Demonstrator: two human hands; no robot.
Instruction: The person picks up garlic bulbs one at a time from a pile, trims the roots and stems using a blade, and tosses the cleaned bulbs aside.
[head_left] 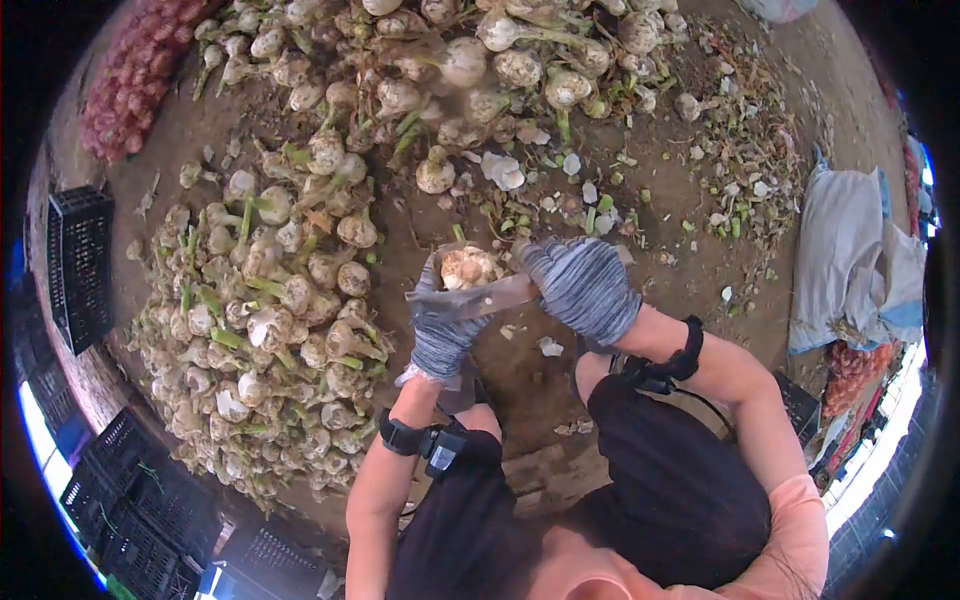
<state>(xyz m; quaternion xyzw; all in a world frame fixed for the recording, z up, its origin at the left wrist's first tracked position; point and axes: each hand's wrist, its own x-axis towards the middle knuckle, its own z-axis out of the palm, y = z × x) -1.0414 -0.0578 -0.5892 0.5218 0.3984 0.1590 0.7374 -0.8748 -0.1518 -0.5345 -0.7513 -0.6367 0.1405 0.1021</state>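
Note:
My left hand (pixel 443 338), in a grey striped glove, is closed around a garlic bulb (pixel 469 265) whose root end faces up, with a short green stem poking out at the far side. My right hand (pixel 584 288), gloved alike, grips a knife (pixel 482 299) by its handle end. The broad blade lies across the near side of the bulb, overlapping it in this view. Beside my left hand spreads a big heap of garlic bulbs (pixel 275 325), many with cut stems. Beyond both hands, loose peel (pixel 502 171) and green stem pieces litter the dirt floor.
More garlic with long stalks (pixel 465 62) is piled at the far side. A red mesh bag (pixel 145 80) stands far left, near a black crate (pixel 80 265); more crates (pixel 135 495) sit lower left. A white sack (pixel 843 255) lies at right, near dry trimmings (pixel 752 140).

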